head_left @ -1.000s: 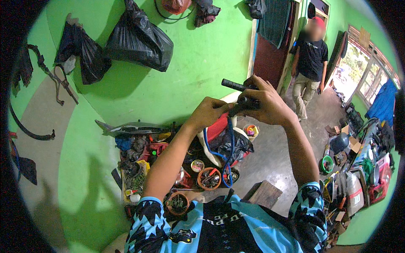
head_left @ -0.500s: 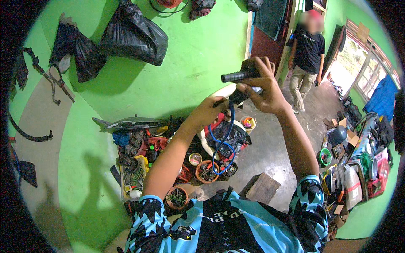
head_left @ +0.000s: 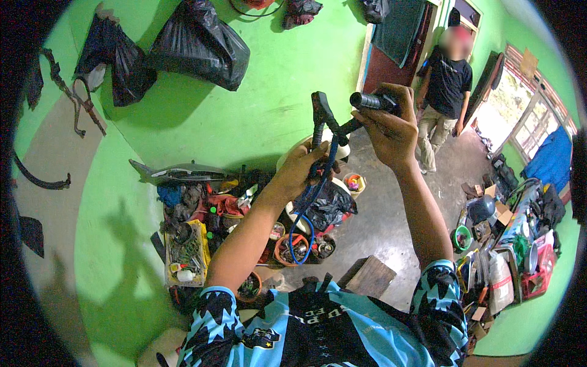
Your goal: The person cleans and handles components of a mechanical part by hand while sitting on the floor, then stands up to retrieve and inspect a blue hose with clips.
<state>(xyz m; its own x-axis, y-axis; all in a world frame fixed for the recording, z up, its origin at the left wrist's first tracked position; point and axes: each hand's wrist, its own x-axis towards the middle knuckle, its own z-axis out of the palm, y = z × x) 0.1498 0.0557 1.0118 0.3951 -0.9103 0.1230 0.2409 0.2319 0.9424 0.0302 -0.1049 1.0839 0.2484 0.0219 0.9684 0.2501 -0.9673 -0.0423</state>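
My left hand (head_left: 299, 168) is closed around the lower part of a black, ribbed, forked piece (head_left: 325, 117) that looks wrapped in tape. A blue cord (head_left: 306, 211) runs down from the fork past my left fingers and hangs in a loop. Higher and to the right, my right hand (head_left: 391, 131) grips a black ridged handle (head_left: 367, 101), its round end poking out to the left. A dark stem joins the fork to the fingers of my right hand; whether it continues into the handle is hidden.
Below my hands lie a black plastic bag (head_left: 330, 211), an orange pot (head_left: 287, 249) of small parts and a yellow-edged crate (head_left: 199, 244). A wooden block (head_left: 370, 276) rests on the floor. A person (head_left: 449, 85) stands at the far right; clutter (head_left: 501, 244) lines the right wall.
The forked piece has swung into plain view, standing up above my left hand. My right hand has shifted slightly right, and the blue loop hangs further left and lower.
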